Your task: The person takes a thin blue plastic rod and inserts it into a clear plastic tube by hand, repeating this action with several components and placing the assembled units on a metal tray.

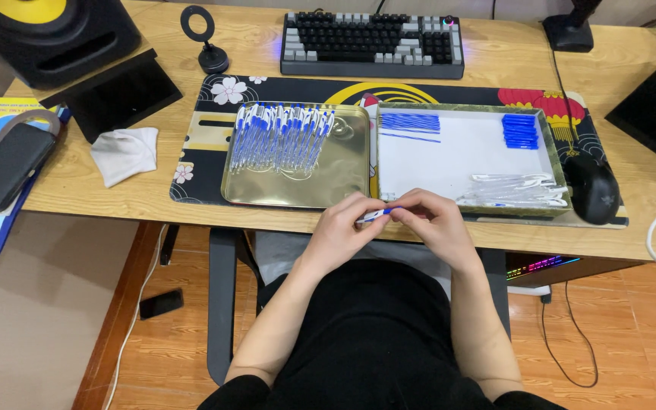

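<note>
My left hand [347,224] and my right hand [433,219] meet at the desk's front edge, both pinching one small pen [376,215] with a clear barrel and a blue end. Just beyond them a gold metal tray [343,171] holds a row of several finished blue-and-clear pens [281,137]. To its right a white-floored tray [461,156] holds thin blue refills [410,122], a heap of blue caps [520,130] and clear barrels [514,190] along its near side.
A patterned desk mat [199,163] lies under both trays. A black mouse [592,188] sits at the right, a keyboard [372,44] at the back, a white cloth [124,153], a dark case [7,165] and a speaker [51,34] at the left.
</note>
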